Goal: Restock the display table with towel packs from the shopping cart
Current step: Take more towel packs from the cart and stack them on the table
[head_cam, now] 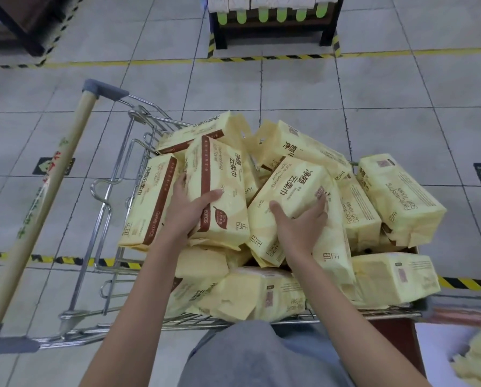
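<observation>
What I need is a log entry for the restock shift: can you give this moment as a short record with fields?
left hand: grips an upright pack on top of the pile, thumb across its front
right hand: grips a tilted pack beside it
shopping cart: heaped with loose packs, all yellow
cart handle: on the left, nobody holding it
floor tape: yellow-black stripes passing under the cart
task stage: both packs are gripped but not yet clear of the pile
</observation>
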The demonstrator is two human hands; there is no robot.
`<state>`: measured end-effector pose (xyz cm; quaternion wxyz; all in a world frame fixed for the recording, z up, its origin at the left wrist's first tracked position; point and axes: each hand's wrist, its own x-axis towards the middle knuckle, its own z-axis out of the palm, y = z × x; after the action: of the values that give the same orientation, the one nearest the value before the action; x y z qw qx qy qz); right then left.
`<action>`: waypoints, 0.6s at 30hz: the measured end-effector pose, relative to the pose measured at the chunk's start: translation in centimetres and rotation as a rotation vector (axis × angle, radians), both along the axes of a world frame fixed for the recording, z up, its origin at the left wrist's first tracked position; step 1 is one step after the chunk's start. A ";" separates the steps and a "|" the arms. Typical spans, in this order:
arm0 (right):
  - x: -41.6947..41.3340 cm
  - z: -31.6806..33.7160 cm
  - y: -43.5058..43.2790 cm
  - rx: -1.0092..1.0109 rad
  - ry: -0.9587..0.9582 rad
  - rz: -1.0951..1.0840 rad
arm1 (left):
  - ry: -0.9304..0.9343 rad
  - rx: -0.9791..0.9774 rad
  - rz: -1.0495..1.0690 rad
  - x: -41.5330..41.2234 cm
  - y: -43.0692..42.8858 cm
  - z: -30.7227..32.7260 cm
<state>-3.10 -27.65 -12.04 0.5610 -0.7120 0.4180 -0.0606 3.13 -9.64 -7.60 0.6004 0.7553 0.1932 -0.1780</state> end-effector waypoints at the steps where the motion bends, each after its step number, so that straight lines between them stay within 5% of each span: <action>1: -0.1 0.1 0.0 0.022 -0.025 -0.027 | -0.013 -0.004 -0.009 -0.5 -0.1 0.3; 18: -14.2 5.4 -9.3 0.223 -0.348 -0.317 | 0.040 -0.347 -0.114 -10.7 -4.1 2.9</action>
<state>-17.27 -36.96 -6.62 0.6831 -0.5502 0.4256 -0.2228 -7.60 -13.73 -4.68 0.7068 0.6463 0.1283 -0.2575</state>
